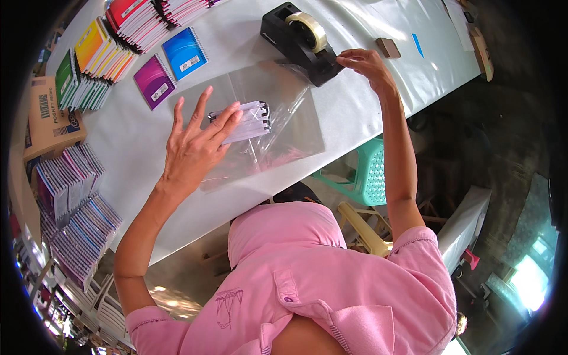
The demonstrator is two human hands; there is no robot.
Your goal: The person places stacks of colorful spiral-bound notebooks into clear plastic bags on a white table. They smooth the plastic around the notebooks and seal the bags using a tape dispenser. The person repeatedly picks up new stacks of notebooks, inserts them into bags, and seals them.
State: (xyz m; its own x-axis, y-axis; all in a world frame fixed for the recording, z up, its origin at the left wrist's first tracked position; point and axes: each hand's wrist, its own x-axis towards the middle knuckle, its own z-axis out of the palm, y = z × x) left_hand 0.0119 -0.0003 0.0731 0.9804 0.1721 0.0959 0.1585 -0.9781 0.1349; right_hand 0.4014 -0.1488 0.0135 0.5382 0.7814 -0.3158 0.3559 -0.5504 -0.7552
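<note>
left grip (192, 142) lay spread flat, fingers wide, pressing a bagged stack of notebooks (242, 121) onto the counter (355, 106); the clear bag (290, 118) spread around it. loose notebooks (171, 65) lay beyond, further left. right grip (364, 62) pinched narrowly at the tape dispenser's (299, 41) cutter end, fingertips touching the tape there.

One tape dispenser (299, 38), two loose notebooks (170, 65)
</note>
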